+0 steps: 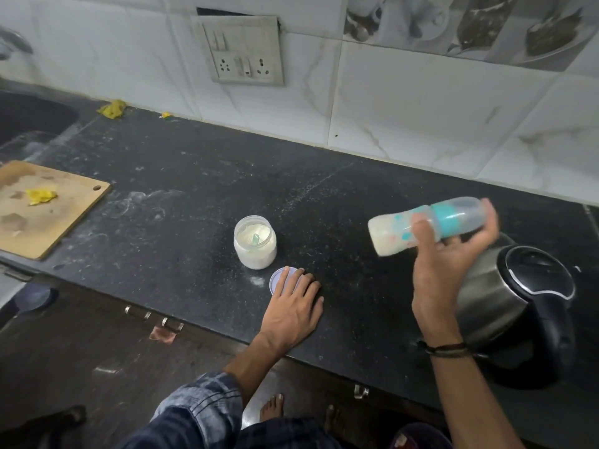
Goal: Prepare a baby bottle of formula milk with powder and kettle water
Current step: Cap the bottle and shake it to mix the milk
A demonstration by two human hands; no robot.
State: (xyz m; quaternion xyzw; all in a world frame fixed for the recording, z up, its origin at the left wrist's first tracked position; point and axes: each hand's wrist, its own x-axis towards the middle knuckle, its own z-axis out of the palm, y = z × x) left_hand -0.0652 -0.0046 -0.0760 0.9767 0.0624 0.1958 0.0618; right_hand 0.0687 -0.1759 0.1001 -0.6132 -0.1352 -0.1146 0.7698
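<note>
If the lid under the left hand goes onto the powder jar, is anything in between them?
Nothing visible. The lid lies under the left hand on the counter, close beside the open powder jar. A teal scoop stands in the powder.

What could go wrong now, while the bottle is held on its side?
1. The bottle lies almost sideways in the right hand; if its top is loose, it may leak.
2. The jar stands open, with its lid under the left hand, so drops or dirt may fall into the powder.
3. The kettle stands close beside the right hand; a wide swing may knock it.
</note>
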